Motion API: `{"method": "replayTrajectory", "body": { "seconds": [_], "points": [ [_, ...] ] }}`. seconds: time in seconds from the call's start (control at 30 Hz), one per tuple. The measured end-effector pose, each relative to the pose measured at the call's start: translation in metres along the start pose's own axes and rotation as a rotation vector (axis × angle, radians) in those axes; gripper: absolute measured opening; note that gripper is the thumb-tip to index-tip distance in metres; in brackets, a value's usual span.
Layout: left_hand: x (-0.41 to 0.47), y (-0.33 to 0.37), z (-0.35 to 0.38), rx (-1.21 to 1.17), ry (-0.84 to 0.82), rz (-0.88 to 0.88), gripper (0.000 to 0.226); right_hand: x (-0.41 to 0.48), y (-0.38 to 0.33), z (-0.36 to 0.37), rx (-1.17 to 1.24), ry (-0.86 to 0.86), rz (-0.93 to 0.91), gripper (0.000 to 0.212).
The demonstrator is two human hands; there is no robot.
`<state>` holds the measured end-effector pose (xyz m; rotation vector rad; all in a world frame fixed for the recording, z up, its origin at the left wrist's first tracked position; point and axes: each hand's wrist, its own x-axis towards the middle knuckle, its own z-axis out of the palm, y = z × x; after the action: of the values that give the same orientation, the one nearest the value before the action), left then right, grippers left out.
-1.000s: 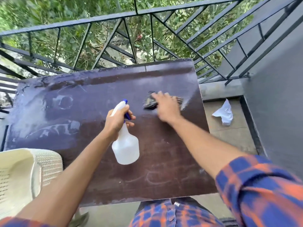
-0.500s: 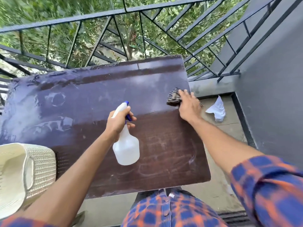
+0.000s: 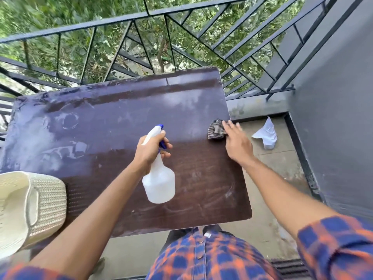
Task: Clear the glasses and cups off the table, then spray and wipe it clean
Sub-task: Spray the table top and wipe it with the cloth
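Observation:
A dark brown table (image 3: 105, 138) fills the middle of the view, its far half wet and streaked, its near half duller. My left hand (image 3: 150, 153) grips the neck of a white spray bottle (image 3: 159, 184) with a blue trigger, held above the table's centre. My right hand (image 3: 237, 141) presses flat on a crumpled striped cloth (image 3: 216, 131) at the table's right edge, fingers spread past the edge. No glasses or cups stand on the table.
A cream woven plastic chair (image 3: 34, 207) stands at the table's near left corner. Black metal railing (image 3: 181, 47) runs behind the table. A crumpled white paper (image 3: 266, 135) lies on the concrete floor to the right, beside a grey wall (image 3: 333, 118).
My right hand has slid the cloth rightward across the table to its right edge. The left hand and spray bottle have stayed over the centre.

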<state>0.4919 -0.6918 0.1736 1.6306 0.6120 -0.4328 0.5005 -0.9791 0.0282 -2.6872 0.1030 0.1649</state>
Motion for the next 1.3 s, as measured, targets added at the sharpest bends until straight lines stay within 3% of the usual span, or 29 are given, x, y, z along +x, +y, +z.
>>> {"method": "replayTrajectory", "body": {
  "seconds": [0.17, 0.43, 0.6, 0.73, 0.9, 1.0, 1.13, 1.3],
  "points": [
    [-0.01, -0.008, 0.007, -0.001, 0.008, -0.018, 0.032, 0.029, -0.029, 0.002, -0.036, -0.057, -0.064, 0.06],
    [-0.021, -0.022, 0.01, 0.012, 0.042, -0.042, 0.032, -0.068, -0.003, 0.006, -0.054, -0.013, -0.13, 0.061],
    [-0.027, -0.031, -0.004, -0.022, 0.085, -0.061, 0.031, -0.02, -0.019, 0.01, -0.012, 0.016, -0.075, 0.06],
    [-0.031, -0.038, -0.027, -0.083, 0.144, -0.056, 0.032, 0.021, -0.073, 0.024, 0.005, -0.053, -0.076, 0.062],
    [-0.026, -0.041, -0.071, -0.149, 0.243, -0.065, 0.032, 0.002, -0.164, 0.064, -0.08, -0.25, -0.478, 0.067],
    [-0.016, -0.04, -0.101, -0.178, 0.294, -0.061, 0.032, -0.019, -0.177, 0.085, -0.139, -0.306, -0.63, 0.07],
    [0.0, -0.034, -0.142, -0.216, 0.339, -0.058, 0.031, 0.005, -0.187, 0.086, -0.168, -0.281, -0.607, 0.067],
    [0.017, -0.018, -0.185, -0.277, 0.359, -0.023, 0.031, 0.077, -0.265, 0.098, -0.115, -0.235, -0.411, 0.064]
  ]
}}
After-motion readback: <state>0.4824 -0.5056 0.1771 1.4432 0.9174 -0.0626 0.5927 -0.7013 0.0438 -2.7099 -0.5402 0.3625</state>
